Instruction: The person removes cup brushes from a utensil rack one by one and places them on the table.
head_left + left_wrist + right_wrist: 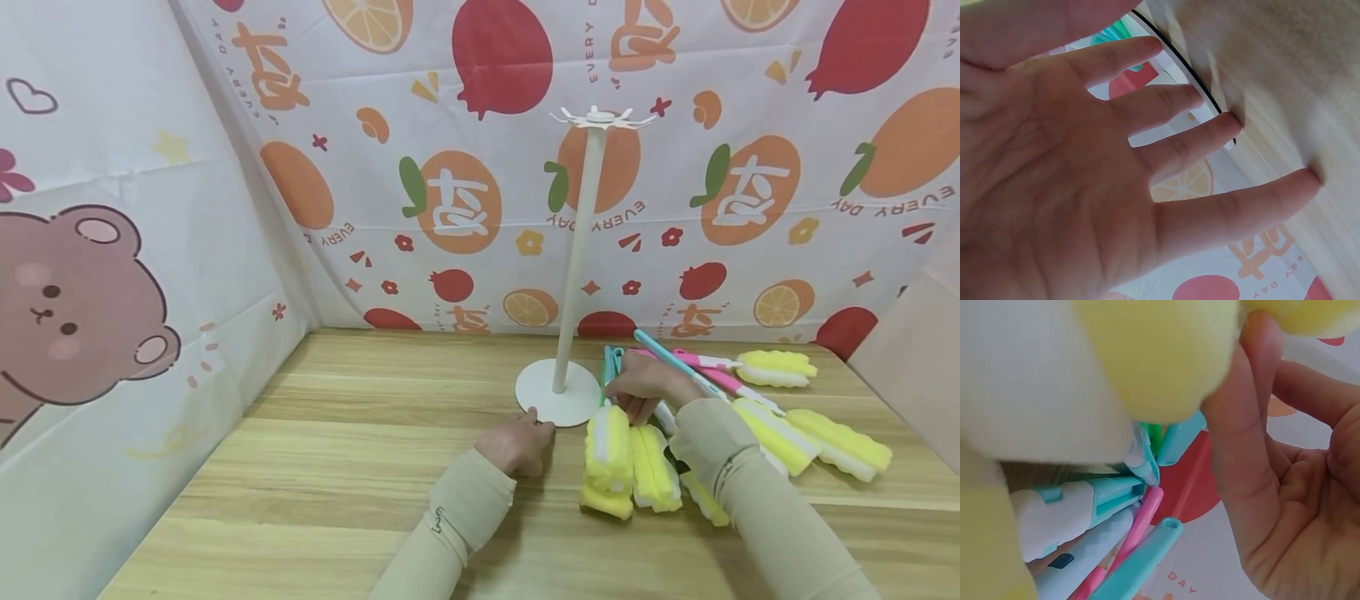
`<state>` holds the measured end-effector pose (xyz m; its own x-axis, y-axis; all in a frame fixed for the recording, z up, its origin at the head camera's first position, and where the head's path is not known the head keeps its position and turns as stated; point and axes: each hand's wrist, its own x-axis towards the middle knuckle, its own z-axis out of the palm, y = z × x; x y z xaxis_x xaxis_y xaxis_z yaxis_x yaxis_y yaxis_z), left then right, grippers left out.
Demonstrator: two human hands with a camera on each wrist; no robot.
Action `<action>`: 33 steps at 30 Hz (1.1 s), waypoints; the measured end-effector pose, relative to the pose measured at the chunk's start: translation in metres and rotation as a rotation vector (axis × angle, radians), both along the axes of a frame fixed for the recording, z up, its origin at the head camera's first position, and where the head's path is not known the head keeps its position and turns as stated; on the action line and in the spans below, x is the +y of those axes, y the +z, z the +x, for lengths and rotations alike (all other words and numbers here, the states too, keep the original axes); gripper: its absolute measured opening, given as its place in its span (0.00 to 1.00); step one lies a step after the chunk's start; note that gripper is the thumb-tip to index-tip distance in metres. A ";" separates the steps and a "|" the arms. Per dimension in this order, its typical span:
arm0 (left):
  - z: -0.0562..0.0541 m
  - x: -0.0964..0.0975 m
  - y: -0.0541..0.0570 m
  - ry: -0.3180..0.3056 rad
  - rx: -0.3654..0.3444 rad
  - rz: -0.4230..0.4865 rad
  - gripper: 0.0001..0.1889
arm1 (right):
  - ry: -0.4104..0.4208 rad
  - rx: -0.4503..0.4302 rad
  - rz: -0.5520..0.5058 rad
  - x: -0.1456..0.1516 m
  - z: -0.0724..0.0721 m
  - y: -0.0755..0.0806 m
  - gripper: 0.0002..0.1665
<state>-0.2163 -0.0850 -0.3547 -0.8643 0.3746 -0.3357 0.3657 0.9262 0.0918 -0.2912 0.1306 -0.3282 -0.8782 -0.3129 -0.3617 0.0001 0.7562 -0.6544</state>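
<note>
A white stand (577, 258) with a round base (536, 392) and a ring of hooks (600, 118) stands upright. My left hand (517, 446) is at the base's near edge. In the left wrist view its fingers (1179, 153) are straight and spread, fingertips at the rim and the table. My right hand (645, 383) reaches down into a pile of sponge bottle brushes (656, 471), right of the base. In the right wrist view, a fingertip meets a yellow sponge (1310, 315); whether the fingers pinch a brush, I cannot tell. Teal handles (1141, 559) lie beside them.
More brushes with yellow-and-white sponge heads (840, 442) and pink handles (735, 385) lie on the right side of the wooden table (300, 492). A fruit-print cloth (420, 108) hangs behind it, and a bear-print cloth (187, 242) at the left.
</note>
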 end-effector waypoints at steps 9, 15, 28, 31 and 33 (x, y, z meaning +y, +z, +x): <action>0.000 -0.001 0.000 -0.009 0.006 -0.004 0.30 | -0.030 0.019 0.072 -0.005 -0.001 -0.001 0.20; 0.000 -0.001 0.000 -0.012 0.011 -0.005 0.30 | -0.046 0.019 0.086 -0.005 -0.001 0.000 0.19; -0.001 0.000 -0.001 -0.015 0.015 -0.006 0.29 | -0.014 0.054 0.000 0.014 -0.001 0.016 0.23; -0.001 0.000 -0.001 -0.018 0.019 -0.003 0.28 | -0.018 0.060 -0.014 0.018 -0.001 0.019 0.23; -0.001 0.000 -0.001 -0.021 0.022 -0.004 0.28 | -0.032 0.056 -0.029 0.020 0.000 0.020 0.22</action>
